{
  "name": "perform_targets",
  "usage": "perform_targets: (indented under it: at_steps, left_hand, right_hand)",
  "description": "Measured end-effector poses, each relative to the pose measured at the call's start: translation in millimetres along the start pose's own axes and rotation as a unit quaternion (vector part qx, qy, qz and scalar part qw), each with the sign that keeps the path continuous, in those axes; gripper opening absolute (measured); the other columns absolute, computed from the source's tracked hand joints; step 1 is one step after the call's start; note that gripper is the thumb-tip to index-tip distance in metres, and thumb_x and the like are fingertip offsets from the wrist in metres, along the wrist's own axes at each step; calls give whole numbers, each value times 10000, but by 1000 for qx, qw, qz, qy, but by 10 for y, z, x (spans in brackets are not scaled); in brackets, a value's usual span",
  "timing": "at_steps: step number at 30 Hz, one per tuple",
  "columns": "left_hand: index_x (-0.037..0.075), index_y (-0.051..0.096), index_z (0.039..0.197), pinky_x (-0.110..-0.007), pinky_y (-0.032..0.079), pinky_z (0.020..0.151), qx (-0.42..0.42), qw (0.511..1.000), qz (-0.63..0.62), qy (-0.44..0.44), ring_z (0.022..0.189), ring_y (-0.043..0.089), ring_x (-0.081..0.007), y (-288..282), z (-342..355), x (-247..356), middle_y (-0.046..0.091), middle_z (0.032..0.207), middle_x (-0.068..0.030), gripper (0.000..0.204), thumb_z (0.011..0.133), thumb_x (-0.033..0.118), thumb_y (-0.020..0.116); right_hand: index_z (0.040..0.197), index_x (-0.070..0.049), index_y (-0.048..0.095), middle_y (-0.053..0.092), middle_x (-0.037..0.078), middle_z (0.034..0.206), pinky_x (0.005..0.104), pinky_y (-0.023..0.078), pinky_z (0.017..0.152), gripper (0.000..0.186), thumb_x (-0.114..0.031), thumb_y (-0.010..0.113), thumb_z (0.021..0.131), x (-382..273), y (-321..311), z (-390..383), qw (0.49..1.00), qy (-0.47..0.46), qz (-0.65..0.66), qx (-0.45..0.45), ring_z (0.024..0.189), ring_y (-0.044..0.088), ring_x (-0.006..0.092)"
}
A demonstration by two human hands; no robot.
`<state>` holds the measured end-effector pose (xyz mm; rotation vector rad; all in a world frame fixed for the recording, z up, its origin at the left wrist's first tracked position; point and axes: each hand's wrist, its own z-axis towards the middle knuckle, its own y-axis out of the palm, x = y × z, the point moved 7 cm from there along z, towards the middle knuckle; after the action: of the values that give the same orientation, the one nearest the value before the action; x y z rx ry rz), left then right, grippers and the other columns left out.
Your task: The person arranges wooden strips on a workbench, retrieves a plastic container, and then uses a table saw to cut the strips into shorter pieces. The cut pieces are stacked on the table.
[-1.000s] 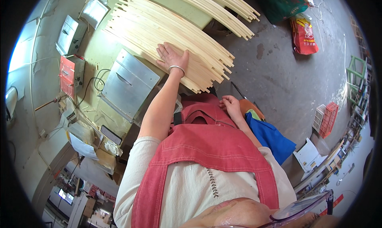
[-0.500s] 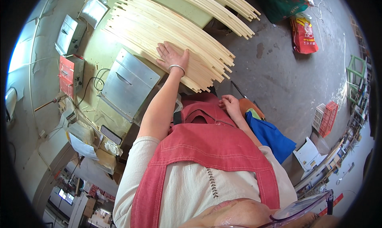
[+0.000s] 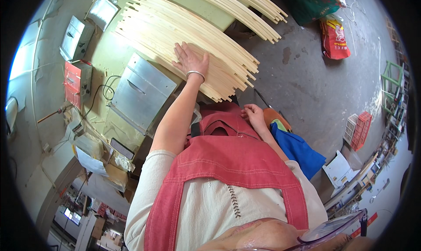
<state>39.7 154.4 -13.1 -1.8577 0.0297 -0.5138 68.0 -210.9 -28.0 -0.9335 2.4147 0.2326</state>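
My left hand (image 3: 192, 61), with a bangle at its wrist, lies open on a broad layer of pale wooden strips (image 3: 153, 25). Its palm is down and its fingers are stretched out over the wood. The strips lie side by side on a pale green table, with uneven ends toward the right. My right hand (image 3: 253, 115) rests low beside the red apron (image 3: 228, 157) at my lap. Its fingers are loosely bent, a little apart, and I see nothing in them.
Left of the strips stands a table saw (image 3: 144, 86) with a metal top and a slot. More strips (image 3: 241, 14) lie at the table's far side. A phone (image 3: 122, 148) is at the lower left. Sacks (image 3: 335, 38) and red and white crates (image 3: 362, 130) stand on the floor to the right.
The fingers of my left hand have shifted very slightly away from me on the strips. My right hand and the strips look unmoved.
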Motion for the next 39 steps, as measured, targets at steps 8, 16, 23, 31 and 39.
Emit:
perform_targets:
  at_steps: [8,16,23,31,39]
  left_hand:
    - [53,229,1604,-656,10,1215,10,1000,-24,1,1592,54,-325,77,65,25,125,1704,-186,1053,806,525,729]
    - [29,233,1600,-664,12,1216,2,1000,-30,-2,1593,42,-332,47,64,64,113,1708,-173,1051,792,492,721]
    - [39,224,1604,-666,6,1213,6,1000,-26,3,1592,45,-331,65,64,49,111,1708,-171,1057,795,496,727]
    - [50,232,1604,-663,-10,1214,24,999,-30,21,1594,40,-319,56,132,84,101,1712,-163,1015,826,491,713]
    - [42,247,1599,-657,-14,1216,21,999,-24,23,1596,39,-307,121,151,55,115,1712,-153,1012,826,511,702]
  right_hand:
    - [1204,13,639,721,94,980,280,557,658,233,-127,563,1034,38,-30,-5,1000,15,9,10,785,679,136]
    - [1201,13,641,726,99,985,281,558,656,231,-126,563,1035,26,-18,43,1000,13,1,7,789,681,136]
    - [1202,12,642,726,96,988,279,556,655,234,-133,566,1035,12,-10,44,1000,14,7,5,788,681,134]
    - [1202,12,639,724,93,985,278,556,658,231,-129,565,1034,-13,-16,34,1000,18,4,7,788,679,132]
    - [1198,16,636,722,88,975,277,559,654,226,-121,568,1033,11,-8,72,1000,16,15,7,791,680,132]
